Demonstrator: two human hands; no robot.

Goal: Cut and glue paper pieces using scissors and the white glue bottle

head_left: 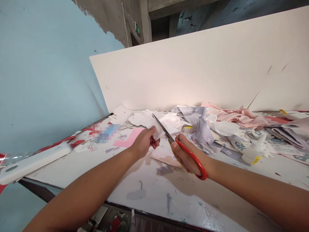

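My right hand (184,149) is closed around the red-handled scissors (201,169), whose dark blades point up and to the left. Between the fingers of my left hand (145,141) is a piece of white fabric (158,130), pinched by its near edge. The scissor blades lie over or against this piece; whether they are cutting into it I cannot tell. Beneath my hands a pale pink fabric piece (165,156) rests on the table. A bright pink sheet (127,138) lies just left of my left hand.
Grey-lilac floral fabric (202,127), crumpled pink fabric (238,116) and many scraps cover the white table's (149,206) back and right. A long white device (36,162) sits at the left edge. A white upright panel (193,74) stands behind; a blue wall (48,64) rises at left.
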